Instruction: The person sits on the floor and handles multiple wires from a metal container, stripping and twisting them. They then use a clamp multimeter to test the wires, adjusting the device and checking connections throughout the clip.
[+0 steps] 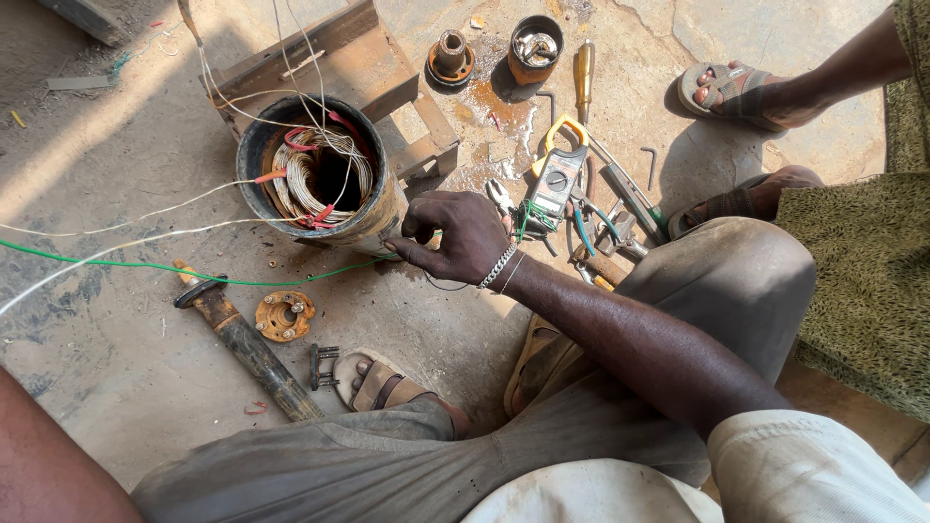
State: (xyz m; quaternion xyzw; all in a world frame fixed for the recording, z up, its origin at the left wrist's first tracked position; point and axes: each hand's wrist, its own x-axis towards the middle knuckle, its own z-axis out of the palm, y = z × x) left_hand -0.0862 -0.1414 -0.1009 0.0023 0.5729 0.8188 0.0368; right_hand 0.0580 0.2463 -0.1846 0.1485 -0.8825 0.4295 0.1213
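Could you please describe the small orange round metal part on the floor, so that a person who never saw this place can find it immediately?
Start at the big dark motor cylinder with wire coils inside, standing on the concrete floor. Below it, past the green wire, a long rusty shaft lies diagonally. The orange flange lies just right of that shaft: alone there it is flat, round and orange, with a central hole.
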